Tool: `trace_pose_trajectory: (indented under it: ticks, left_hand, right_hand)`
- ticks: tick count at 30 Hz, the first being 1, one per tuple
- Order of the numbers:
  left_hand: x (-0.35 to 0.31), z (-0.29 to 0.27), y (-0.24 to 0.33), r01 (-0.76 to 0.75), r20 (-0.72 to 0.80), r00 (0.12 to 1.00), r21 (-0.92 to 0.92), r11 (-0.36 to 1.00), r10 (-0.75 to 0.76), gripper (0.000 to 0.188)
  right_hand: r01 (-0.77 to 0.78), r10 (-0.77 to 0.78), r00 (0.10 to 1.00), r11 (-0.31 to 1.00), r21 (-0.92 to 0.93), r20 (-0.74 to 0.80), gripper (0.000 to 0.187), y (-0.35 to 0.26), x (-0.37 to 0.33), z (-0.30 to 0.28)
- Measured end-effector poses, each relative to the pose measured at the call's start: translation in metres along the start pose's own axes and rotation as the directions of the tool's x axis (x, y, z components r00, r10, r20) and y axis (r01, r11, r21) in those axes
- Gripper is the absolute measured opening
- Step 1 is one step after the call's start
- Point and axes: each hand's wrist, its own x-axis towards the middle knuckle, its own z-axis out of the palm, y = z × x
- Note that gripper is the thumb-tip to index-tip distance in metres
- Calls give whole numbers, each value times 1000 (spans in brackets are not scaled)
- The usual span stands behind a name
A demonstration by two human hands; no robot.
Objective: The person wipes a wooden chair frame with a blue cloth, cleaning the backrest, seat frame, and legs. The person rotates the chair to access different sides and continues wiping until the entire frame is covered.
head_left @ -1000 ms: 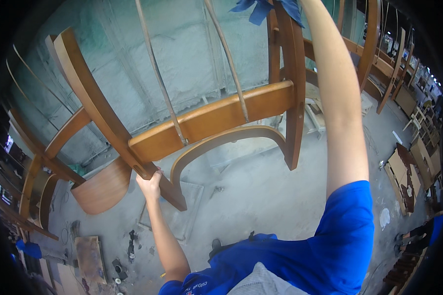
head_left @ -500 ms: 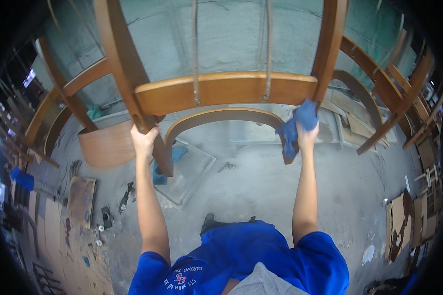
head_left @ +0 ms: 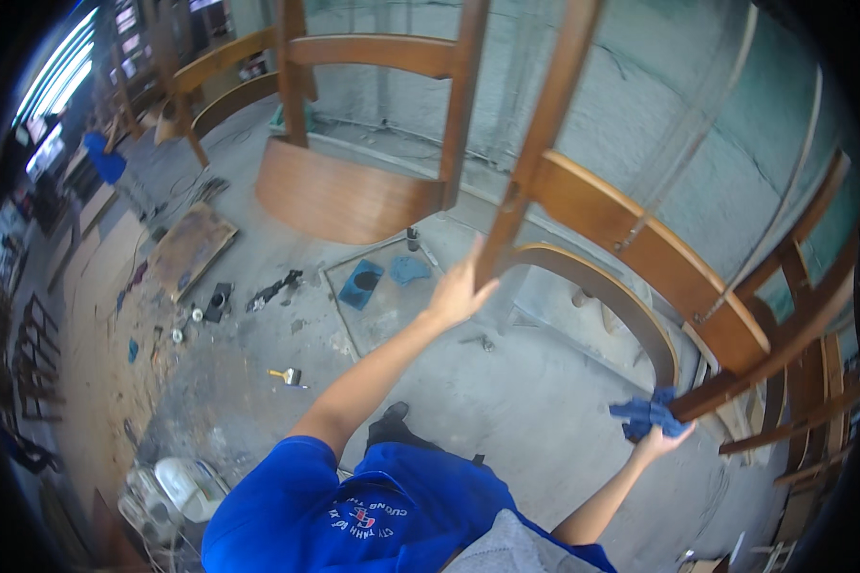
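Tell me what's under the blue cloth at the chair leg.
The right hand presses the crumpled blue cloth against the brown wooden chair leg. The cloth hides the fingertips and the leg's end.

Brown wooden chair (head_left: 640,244) held overhead and tilted, one leg gripped in left fingers (head_left: 463,286), crumpled blue cloth (head_left: 645,415) pressed by right fingers (head_left: 664,441) against another leg

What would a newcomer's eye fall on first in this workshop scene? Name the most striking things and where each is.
A brown wooden chair frame fills the upper right, held overhead. The left hand grips one of its legs at centre, while the right hand presses a blue cloth against another leg at lower right. A second chair stands at upper left.
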Motion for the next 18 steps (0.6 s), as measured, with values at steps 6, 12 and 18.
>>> trace_pose_trajectory:
  ticks: [6,12,18]
  left_hand:
    - [-69,53,-70,169,692,652,266,949,-310,69]
    - [-158,68,-133,318,810,496,167,933,-314,72]
    - [-271,24,-211,494,647,656,22,869,-389,61]
  right_hand:
    - [-68,68,987,998,-4,147,76,-69,-44,0]
    - [619,-351,772,606,-500,530,83,-109,-106,88]
    - [449,45,766,676,-584,642,56,-88,-107,233]
